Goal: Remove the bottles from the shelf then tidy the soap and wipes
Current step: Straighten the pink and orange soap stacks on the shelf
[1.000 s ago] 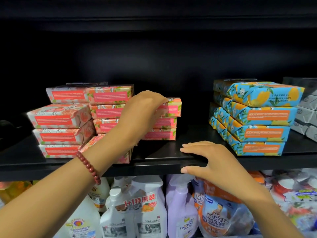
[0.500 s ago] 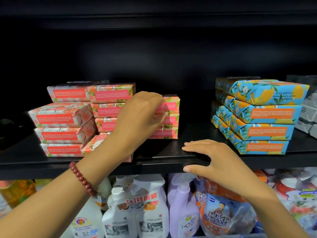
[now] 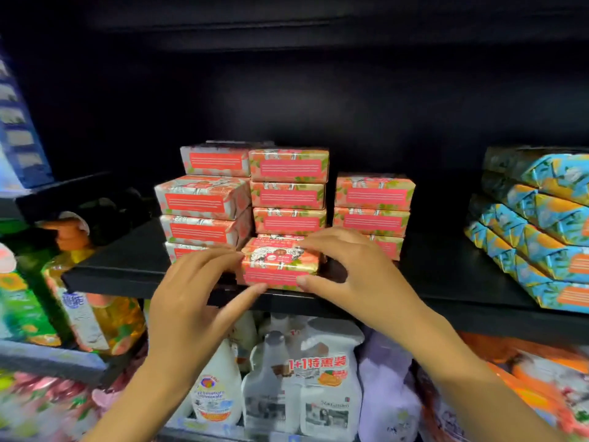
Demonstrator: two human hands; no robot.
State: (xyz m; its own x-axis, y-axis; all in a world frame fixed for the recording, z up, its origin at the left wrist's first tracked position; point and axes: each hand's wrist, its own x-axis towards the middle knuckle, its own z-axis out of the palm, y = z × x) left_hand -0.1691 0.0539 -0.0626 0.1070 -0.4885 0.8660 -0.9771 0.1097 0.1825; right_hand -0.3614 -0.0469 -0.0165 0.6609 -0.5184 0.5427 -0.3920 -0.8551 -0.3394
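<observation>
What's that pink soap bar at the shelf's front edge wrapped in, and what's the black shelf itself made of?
The pink soap bar looks wrapped in glossy printed paper or foil: the print glints, with gold shine along its edges. The black shelf seems to be painted metal, matte with a thin front edge, though coated board is possible.

A soap bar point(image 3: 280, 266) sits centre frame at the front edge of the shelf point(image 3: 446, 269), soap stacks point(image 3: 288, 193) behind it, packs point(image 3: 541, 237) at right, bottles point(image 3: 328, 393) below.
</observation>
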